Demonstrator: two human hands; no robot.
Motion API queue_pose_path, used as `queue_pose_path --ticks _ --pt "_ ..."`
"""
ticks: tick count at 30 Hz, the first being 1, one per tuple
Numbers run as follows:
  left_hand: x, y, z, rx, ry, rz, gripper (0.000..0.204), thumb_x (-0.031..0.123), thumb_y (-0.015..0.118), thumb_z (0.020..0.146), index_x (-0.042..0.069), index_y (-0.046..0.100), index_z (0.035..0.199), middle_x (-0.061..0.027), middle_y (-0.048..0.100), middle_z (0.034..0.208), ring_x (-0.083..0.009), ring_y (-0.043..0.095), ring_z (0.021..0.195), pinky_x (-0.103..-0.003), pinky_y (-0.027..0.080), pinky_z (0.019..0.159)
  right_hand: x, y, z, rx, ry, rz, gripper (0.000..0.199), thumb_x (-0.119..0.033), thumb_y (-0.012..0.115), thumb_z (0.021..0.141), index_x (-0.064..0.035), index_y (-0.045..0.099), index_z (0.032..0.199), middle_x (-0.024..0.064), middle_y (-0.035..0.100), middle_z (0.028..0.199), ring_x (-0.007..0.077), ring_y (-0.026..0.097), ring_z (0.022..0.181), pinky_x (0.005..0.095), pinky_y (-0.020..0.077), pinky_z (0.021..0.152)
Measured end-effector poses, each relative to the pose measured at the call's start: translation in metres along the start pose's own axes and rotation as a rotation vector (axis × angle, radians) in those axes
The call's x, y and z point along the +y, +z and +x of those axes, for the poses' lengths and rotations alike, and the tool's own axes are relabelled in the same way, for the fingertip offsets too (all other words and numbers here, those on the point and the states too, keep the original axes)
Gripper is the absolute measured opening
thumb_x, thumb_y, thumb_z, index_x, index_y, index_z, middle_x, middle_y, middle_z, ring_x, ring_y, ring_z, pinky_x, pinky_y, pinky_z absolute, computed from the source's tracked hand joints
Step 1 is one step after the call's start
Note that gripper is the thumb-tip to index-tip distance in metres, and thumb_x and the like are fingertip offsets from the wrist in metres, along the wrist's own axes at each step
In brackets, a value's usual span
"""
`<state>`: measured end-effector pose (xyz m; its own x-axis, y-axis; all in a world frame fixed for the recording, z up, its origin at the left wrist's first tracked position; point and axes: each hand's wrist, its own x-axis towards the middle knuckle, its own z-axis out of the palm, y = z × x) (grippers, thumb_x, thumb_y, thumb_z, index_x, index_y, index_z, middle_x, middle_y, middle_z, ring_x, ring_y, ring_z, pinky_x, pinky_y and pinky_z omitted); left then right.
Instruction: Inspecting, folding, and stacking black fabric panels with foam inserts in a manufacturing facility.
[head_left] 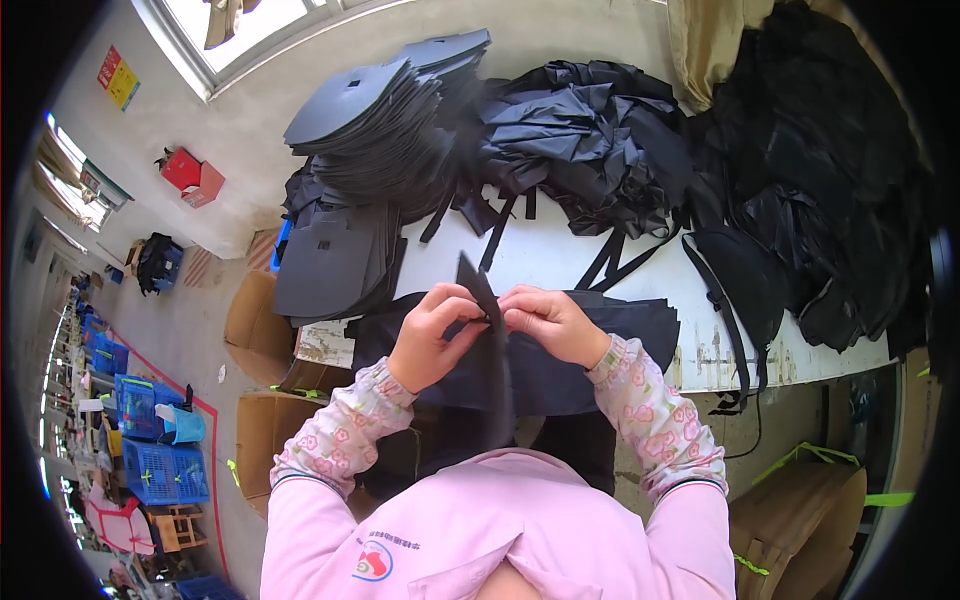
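Note:
Between my hands a thin black panel (494,375) stands nearly edge-on to me, its lower end close to my chest. My left hand (436,335) pinches it from the left, with thumb and fingers pressed together near its upper part. On the other side my right hand (552,322) grips the same panel with thumb and forefinger. Whether the fingertips hold anything small is hidden. Beneath both hands, black fabric pieces (630,335) lie along the table's near edge. Stiff dark grey panels (335,262) are piled to the left of my left hand.
A tall stack of dark panels (350,105) and a heap of black fabric (590,130) cover the back of the white table (560,245). Black bags (745,280) fill the right side. Cardboard boxes (262,325) stand left of the table; blue crates (165,472) line the floor beyond.

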<state>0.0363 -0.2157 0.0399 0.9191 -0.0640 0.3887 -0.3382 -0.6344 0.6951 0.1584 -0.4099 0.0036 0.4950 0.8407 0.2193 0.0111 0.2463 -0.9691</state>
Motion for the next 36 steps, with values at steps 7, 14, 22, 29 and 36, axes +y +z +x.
queue_pose_path --ticks 7,14,22,29,36 --pt "0.004 0.015 0.025 0.053 0.320 0.404 0.021 0.003 0.070 0.072 0.006 0.057 0.088 -0.0078 0.061 0.091 -0.0283 0.062 0.078 -0.039 0.049 0.071 -0.051 -0.015 -0.004 -0.263 0.293 -0.076 0.037 -0.031 0.067 0.094 -0.0013 0.063 0.115 0.0042 0.061 0.096 0.0098 0.058 0.087 0.0273 0.0489 0.079" --pt "-0.003 -0.021 0.012 0.188 -0.247 -0.412 0.007 -0.002 0.060 0.091 0.001 0.054 0.093 -0.0044 0.064 0.082 -0.0100 0.064 0.073 -0.022 0.050 0.067 -0.018 -0.069 0.000 -0.097 0.266 -0.614 0.041 -0.011 0.072 0.086 -0.0003 0.057 0.122 0.0072 0.066 0.095 0.0137 0.061 0.085 0.0300 0.0501 0.078" --pt "-0.063 -0.114 -0.052 0.493 -0.555 -0.492 0.012 0.005 0.058 0.092 0.009 0.049 0.087 -0.0072 0.065 0.075 -0.0123 0.061 0.058 -0.024 0.051 0.057 0.024 -0.111 -0.027 -0.064 0.401 -0.836 0.042 -0.017 0.072 0.085 -0.0082 0.058 0.124 0.0120 0.069 0.095 0.0276 0.066 0.090 0.0373 0.0511 0.081" --pt "-0.140 -0.178 -0.100 0.276 -0.648 0.651 0.013 0.006 0.063 0.084 0.005 0.051 0.088 -0.0094 0.063 0.083 -0.0226 0.063 0.076 -0.037 0.051 0.069 0.022 -0.110 -0.046 0.002 0.429 -1.157 0.043 -0.020 0.073 0.084 -0.0120 0.061 0.124 0.0136 0.070 0.103 0.0331 0.066 0.098 0.0434 0.0518 0.083" --pt "-0.059 -0.015 0.053 -0.198 0.032 0.189 0.037 0.022 0.075 0.085 0.003 0.062 0.114 -0.0163 0.062 0.121 -0.0334 0.055 0.118 -0.041 0.043 0.101 -0.007 -0.092 -0.056 0.027 0.272 -1.266 0.059 -0.024 0.079 0.078 -0.0145 0.056 0.131 0.0104 0.069 0.103 0.0332 0.066 0.091 0.0450 0.0514 0.082"
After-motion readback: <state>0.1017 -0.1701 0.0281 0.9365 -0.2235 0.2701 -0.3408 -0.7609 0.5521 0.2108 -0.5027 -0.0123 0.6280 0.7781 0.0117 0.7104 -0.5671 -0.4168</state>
